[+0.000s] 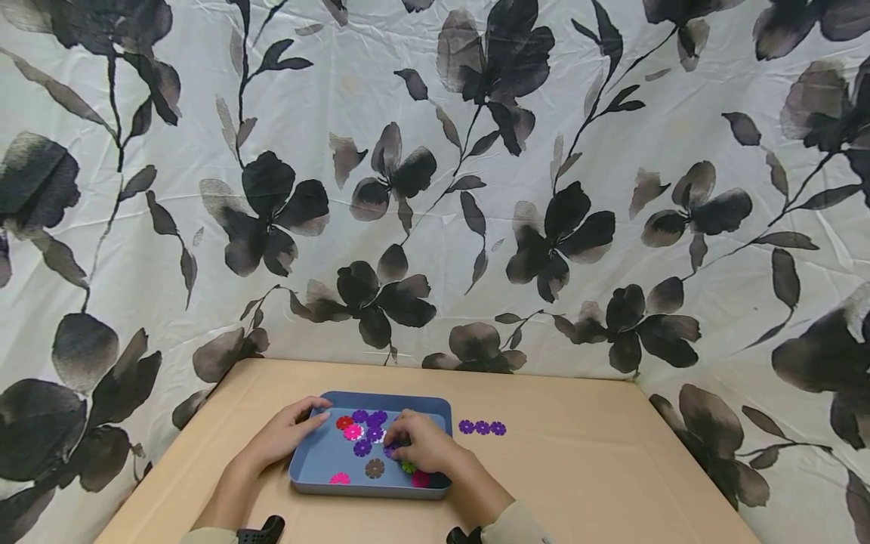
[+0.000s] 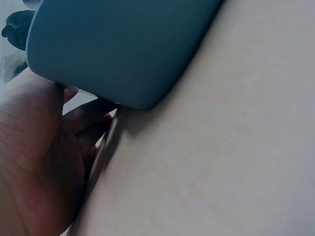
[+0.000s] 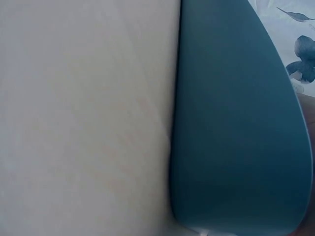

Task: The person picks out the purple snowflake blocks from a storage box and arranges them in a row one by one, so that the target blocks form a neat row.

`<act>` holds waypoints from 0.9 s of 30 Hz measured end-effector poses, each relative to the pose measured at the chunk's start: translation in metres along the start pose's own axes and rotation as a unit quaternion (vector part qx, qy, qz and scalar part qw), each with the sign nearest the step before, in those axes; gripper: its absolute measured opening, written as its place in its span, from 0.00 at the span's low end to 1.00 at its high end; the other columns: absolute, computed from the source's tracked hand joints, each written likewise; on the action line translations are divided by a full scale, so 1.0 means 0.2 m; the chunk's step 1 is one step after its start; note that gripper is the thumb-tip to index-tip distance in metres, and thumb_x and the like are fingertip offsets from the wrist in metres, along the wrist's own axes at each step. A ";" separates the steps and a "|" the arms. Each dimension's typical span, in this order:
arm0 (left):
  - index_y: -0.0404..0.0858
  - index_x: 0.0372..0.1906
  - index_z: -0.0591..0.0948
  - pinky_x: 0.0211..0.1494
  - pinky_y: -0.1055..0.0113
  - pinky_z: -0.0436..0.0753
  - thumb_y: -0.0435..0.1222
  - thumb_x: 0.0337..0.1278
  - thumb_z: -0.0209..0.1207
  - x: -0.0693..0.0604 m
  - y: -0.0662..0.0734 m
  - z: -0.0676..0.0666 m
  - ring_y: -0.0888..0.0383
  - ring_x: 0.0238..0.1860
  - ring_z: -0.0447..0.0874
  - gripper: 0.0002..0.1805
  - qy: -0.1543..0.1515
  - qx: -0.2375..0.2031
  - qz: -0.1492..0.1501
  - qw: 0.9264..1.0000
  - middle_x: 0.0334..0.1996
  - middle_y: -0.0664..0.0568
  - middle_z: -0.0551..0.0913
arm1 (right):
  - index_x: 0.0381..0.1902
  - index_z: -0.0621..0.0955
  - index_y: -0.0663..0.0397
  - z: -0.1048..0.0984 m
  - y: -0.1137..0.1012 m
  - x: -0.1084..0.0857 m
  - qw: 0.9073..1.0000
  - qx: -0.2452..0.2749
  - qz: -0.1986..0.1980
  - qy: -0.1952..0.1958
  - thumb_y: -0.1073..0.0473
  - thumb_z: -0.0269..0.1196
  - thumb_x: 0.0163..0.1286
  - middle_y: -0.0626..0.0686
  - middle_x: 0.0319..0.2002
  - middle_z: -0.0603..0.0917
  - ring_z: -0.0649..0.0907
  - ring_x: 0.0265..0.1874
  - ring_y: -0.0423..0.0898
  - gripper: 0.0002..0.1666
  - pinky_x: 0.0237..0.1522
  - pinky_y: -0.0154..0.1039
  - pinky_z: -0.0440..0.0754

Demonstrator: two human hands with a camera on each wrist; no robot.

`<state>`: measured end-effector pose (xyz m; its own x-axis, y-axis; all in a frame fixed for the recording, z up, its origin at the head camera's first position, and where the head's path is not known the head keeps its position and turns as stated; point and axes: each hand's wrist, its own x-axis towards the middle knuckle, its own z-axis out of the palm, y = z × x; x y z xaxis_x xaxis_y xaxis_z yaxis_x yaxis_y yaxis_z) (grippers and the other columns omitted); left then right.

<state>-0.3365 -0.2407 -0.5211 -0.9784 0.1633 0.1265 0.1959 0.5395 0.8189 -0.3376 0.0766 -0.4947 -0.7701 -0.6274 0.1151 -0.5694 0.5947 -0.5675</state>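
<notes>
The right hand has bent fingers close together by a purple flower in the tray; I cannot tell if they pinch it. Left of that hand are more purple flowers, a red one and a brown one. Right of it, three purple flowers lie in a row on the table. The left hand touches the tray's left side, thumb and finger apart.

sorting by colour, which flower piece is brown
The brown piece lies in the tray, just left of the green piece; no other visible piece is brown.
</notes>
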 end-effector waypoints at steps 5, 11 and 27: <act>0.44 0.63 0.80 0.78 0.32 0.62 0.50 0.76 0.58 0.00 0.00 0.00 0.33 0.78 0.63 0.20 -0.002 0.002 0.000 1.000 0.70 0.40 0.77 | 0.40 0.91 0.44 0.00 0.00 0.00 1.000 0.003 -0.002 0.008 0.63 0.73 0.67 0.38 0.40 0.82 0.77 0.40 0.30 0.07 0.48 0.29 0.80; 0.45 0.63 0.80 0.78 0.32 0.62 0.50 0.76 0.57 -0.01 0.00 -0.01 0.33 0.78 0.63 0.21 -0.005 0.006 -0.001 1.000 0.71 0.40 0.76 | 0.44 0.91 0.49 -0.01 0.00 -0.02 1.000 0.020 -0.021 0.009 0.62 0.73 0.67 0.40 0.41 0.85 0.78 0.39 0.30 0.08 0.44 0.26 0.81; 0.45 0.64 0.80 0.78 0.32 0.61 0.50 0.77 0.57 -0.02 -0.01 -0.03 0.33 0.78 0.62 0.21 -0.015 0.002 0.004 1.000 0.71 0.40 0.76 | 0.50 0.90 0.55 -0.09 -0.01 -0.14 0.988 0.098 -0.001 0.118 0.64 0.71 0.69 0.45 0.49 0.85 0.82 0.43 0.38 0.12 0.48 0.31 0.86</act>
<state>-0.3325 -0.2482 -0.5197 -0.9744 0.1925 0.1161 0.2042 0.5415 0.8156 -0.3209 0.1018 -0.4811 -0.8279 -0.4795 0.2909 -0.5223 0.4703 -0.7114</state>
